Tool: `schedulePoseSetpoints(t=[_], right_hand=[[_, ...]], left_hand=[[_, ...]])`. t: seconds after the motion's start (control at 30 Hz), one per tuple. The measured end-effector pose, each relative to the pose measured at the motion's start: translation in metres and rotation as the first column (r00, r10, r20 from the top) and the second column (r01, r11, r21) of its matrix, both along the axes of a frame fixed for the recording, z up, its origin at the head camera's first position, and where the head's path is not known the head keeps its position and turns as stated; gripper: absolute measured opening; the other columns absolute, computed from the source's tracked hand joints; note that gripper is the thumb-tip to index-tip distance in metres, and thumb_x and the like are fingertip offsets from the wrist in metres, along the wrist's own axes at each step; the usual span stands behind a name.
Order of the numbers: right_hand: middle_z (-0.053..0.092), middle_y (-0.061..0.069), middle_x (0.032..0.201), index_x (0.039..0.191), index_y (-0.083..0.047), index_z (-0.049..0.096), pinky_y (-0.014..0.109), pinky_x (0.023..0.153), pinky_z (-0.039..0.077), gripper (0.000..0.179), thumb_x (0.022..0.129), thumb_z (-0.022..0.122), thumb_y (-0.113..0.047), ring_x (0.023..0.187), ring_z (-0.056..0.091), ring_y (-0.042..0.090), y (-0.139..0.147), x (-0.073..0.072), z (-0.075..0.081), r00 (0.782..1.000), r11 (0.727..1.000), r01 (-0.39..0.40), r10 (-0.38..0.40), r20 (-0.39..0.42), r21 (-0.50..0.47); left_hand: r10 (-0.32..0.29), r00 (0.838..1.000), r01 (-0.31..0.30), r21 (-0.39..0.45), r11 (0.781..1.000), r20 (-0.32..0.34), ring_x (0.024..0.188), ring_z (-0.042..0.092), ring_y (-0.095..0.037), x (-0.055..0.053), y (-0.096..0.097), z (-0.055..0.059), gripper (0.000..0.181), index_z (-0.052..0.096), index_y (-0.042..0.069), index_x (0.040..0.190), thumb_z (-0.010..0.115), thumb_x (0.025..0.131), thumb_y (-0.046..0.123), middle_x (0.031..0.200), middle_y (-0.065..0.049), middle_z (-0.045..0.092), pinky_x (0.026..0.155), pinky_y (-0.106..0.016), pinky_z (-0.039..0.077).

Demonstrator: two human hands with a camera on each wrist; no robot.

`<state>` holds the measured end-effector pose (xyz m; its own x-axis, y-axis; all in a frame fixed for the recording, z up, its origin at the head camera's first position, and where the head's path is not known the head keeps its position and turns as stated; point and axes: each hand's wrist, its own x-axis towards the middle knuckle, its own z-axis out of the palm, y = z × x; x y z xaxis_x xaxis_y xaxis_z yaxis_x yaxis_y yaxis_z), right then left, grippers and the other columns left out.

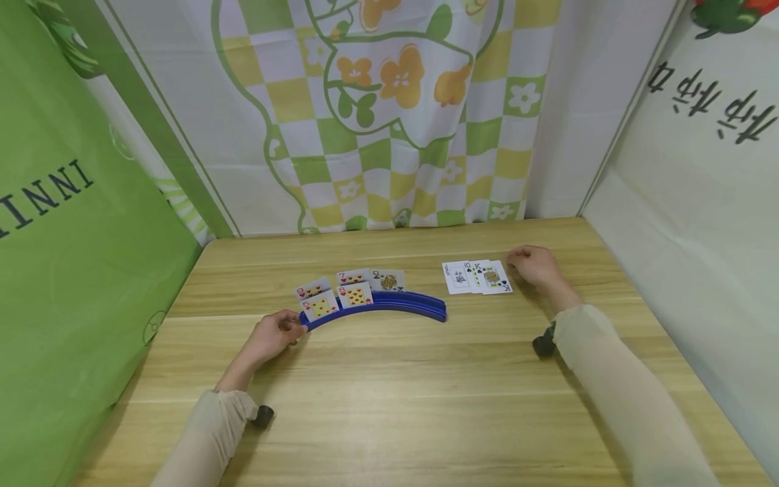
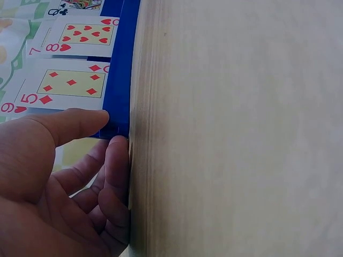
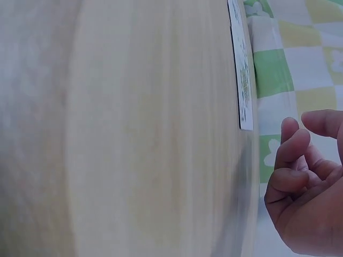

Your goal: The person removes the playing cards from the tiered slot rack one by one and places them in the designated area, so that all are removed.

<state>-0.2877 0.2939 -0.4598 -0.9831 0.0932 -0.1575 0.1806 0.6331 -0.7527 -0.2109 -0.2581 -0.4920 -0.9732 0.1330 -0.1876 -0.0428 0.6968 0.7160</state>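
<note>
Left grip (image 1: 275, 335) pinching the blue rack (image 1: 404, 302) by its left end, right grip (image 1: 535, 266) loosely curled beside flat cards (image 1: 477, 277)

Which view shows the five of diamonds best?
The left wrist view: the five of diamonds is large there, its pips clear. The head view shows it small, in the blue holder; the right wrist view shows none of it.

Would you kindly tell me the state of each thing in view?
Blue card rack, on the table, partly filled
Five of diamonds, standing, front row
Eight of hearts, standing, front row
Nine, standing behind the five, partly covered
Seven, standing behind the eight, partly covered
Queen of clubs, standing, rear row
Three loose cards, flat, face up, overlapping
Left hand, pinching the rack's end
Right hand, loosely curled, holding nothing
</note>
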Motion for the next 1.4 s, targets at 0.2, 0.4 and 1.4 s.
schedulePoseSetpoints(t=[0.2, 0.4, 1.4], right_hand=[[0.060, 0.025, 0.131, 0.128, 0.002, 0.060, 0.038, 0.093, 0.046, 0.039, 0.104, 0.048, -0.026, 0.117, 0.056, 0.034, -0.006, 0.005, 0.006, 1.000, 1.000, -0.022, 0.022, -0.009, -0.010], [0.066, 0.022, 0.116, 0.126, 0.004, 0.060, 0.022, 0.071, 0.048, 0.036, 0.105, 0.046, -0.022, 0.089, 0.060, 0.020, -0.010, 0.007, 0.008, 0.999, 0.997, -0.034, 0.033, -0.020, -0.066], [0.066, 0.026, 0.114, 0.125, 0.003, 0.060, 0.031, 0.071, 0.052, 0.034, 0.104, 0.050, -0.021, 0.080, 0.063, 0.022, -0.027, 0.010, 0.013, 0.987, 0.978, -0.139, 0.125, -0.101, -0.154]], left_hand=[[-0.002, 1.000, 0.002, 0.000, 1.000, -0.012, 0.075, 0.064, -0.015, 0.000, 0.001, 0.000, 0.038, 0.060, -0.002, 0.122, 0.068, 0.094, 0.022, 0.099, -0.014, 0.071, 0.068, -0.030, 0.050], [0.006, 1.000, -0.006, 0.011, 1.000, -0.021, 0.074, 0.066, -0.014, -0.001, 0.001, -0.001, 0.038, 0.060, -0.004, 0.123, 0.069, 0.093, 0.019, 0.100, -0.016, 0.072, 0.065, -0.029, 0.051], [-0.011, 1.000, 0.011, 0.000, 1.000, -0.024, 0.076, 0.064, -0.014, 0.001, 0.000, 0.001, 0.040, 0.061, -0.002, 0.123, 0.068, 0.094, 0.023, 0.101, -0.014, 0.071, 0.070, -0.030, 0.050]])
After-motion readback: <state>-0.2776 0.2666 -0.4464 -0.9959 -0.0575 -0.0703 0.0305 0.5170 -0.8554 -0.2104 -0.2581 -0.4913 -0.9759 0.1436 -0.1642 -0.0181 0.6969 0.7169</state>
